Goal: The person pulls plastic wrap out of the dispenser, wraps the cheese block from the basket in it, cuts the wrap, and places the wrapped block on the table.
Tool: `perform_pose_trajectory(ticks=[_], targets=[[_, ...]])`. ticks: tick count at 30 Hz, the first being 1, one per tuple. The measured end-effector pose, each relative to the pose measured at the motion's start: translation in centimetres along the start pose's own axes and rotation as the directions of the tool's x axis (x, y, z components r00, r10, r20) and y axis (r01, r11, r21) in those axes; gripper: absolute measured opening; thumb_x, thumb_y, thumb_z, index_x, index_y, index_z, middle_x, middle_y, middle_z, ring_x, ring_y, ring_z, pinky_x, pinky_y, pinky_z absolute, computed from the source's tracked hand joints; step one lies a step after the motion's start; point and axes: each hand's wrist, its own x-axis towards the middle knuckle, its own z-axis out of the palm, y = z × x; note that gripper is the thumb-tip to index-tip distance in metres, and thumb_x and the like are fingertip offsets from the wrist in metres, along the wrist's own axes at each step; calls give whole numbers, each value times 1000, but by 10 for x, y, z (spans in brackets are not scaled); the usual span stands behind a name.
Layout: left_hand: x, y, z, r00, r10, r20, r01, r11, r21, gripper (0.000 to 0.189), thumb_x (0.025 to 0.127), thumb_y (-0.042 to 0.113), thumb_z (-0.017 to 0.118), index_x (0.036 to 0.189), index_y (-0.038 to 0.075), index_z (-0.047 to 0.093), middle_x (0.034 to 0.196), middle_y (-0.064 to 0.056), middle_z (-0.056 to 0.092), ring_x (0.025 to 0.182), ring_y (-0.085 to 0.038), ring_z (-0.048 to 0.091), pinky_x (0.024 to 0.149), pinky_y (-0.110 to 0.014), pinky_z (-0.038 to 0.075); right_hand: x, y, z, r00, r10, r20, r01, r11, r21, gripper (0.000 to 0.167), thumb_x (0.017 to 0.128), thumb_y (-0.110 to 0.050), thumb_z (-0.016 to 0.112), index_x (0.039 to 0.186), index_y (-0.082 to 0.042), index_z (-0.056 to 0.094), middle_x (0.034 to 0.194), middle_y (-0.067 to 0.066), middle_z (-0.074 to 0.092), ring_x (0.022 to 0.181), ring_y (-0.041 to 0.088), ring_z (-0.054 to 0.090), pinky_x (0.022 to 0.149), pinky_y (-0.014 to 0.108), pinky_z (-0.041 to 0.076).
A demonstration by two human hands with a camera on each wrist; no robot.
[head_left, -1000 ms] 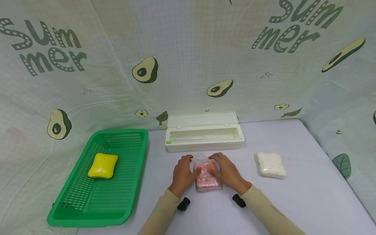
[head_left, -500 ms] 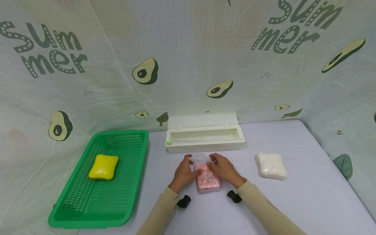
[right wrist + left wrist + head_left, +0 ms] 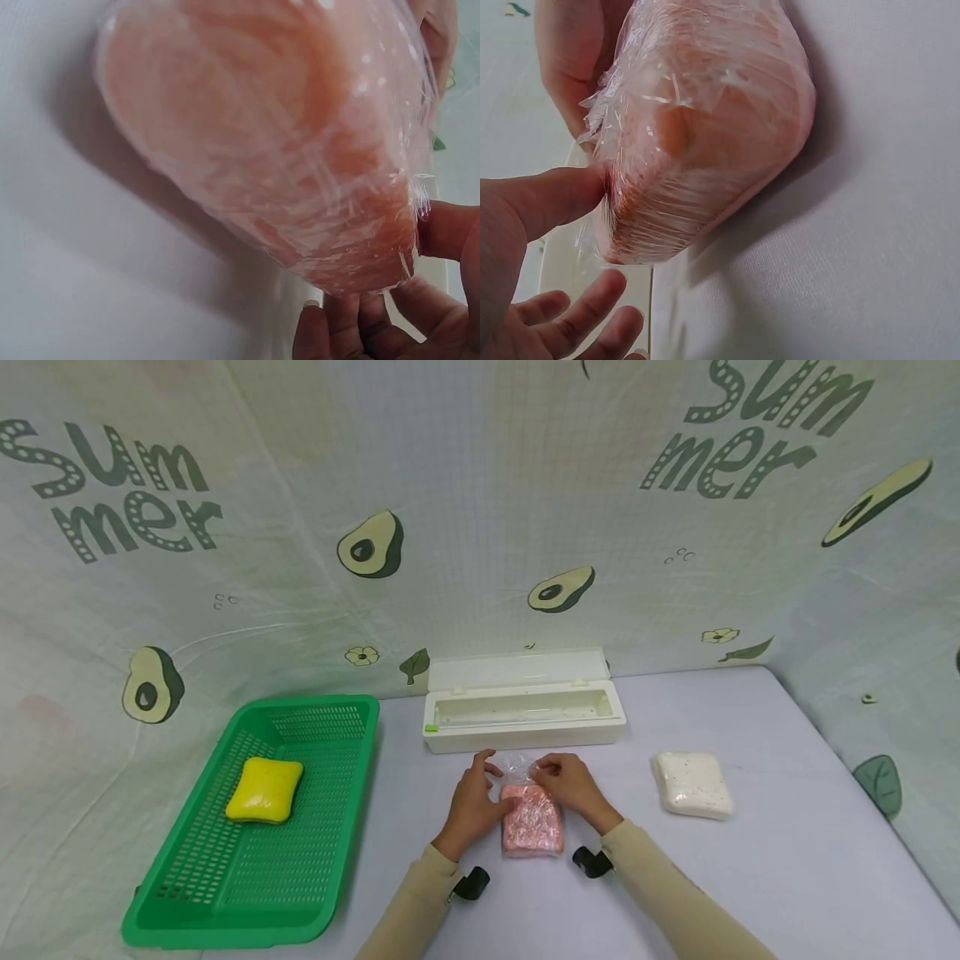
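A pink block (image 3: pixel 534 828), pillow-shaped and wrapped in clear cling film, lies on the table between my hands. Loose film (image 3: pixel 514 766) stands up at its far end. My left hand (image 3: pixel 472 802) rests its thumb on the block's left far edge; in the left wrist view the other fingers (image 3: pixel 592 307) stay apart from it, loosely bent. With thumb and fingers, my right hand (image 3: pixel 573 783) pinches the film at the right far corner. Wrinkled film (image 3: pixel 420 199) shows near the thumb in the right wrist view.
Behind the hands stands a long white cling film dispenser (image 3: pixel 525 737), its lid raised. A green basket (image 3: pixel 341 827) at the left holds a yellow wrapped block (image 3: pixel 264 789). A white wrapped block (image 3: pixel 693 785) lies to the right. A printed cloth hangs behind the table.
My right hand has moved inward, from the block's side to the film at its far end. The left fingers have spread away a little, the thumb staying on the block.
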Motion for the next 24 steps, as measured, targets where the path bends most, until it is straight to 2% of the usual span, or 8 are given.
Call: perform_pose_trajectory(ticks=[5,10,12,15,20,24], targets=[[0,-2,0,999,-12,41,13,1000,-23,83,86,8,85,154,-6,38,126,-15,66,110,-33,59,87,-44,50,-3,1,0,999,-38,-32,40,998,39,7,94,-1,70,97,4,74,87,11,73,78,16,64,72,29,52],[2,-6,1,997,25,73,-18,996,-93,82,88,2,80,157,-5,36,136,-18,63,123,-36,56,99,-52,48,-6,2,-1,992,-111,-58,113,992,47,11,94,5,67,103,3,74,94,12,73,87,21,67,81,31,55],[2,-7,2,996,47,74,-38,993,-112,80,88,1,79,157,-3,39,135,-17,62,123,-35,54,101,-52,47,-8,5,-2,987,-148,-64,151,988,36,13,95,6,66,105,1,74,97,11,73,90,22,67,84,34,56],[1,-8,3,994,89,55,-83,991,-105,67,86,-1,80,147,0,51,128,-17,63,119,-35,55,98,-50,46,-13,7,-4,973,-217,-72,218,976,8,14,96,7,66,105,0,73,101,10,74,95,25,69,88,40,57],[-1,-9,5,988,153,20,-151,985,-81,37,86,-3,81,118,6,65,118,-12,65,113,-32,56,95,-45,43,-23,12,-9,930,-362,-61,360,932,-47,21,95,9,68,109,-5,74,107,5,76,101,26,70,91,50,57],[-3,-10,4,967,253,-4,-253,967,-26,29,86,-3,81,108,10,67,114,-7,70,110,-28,58,96,-44,43,-32,15,-15,881,-473,-4,467,871,-152,23,95,6,72,112,-9,75,114,3,76,110,26,71,95,50,56]])
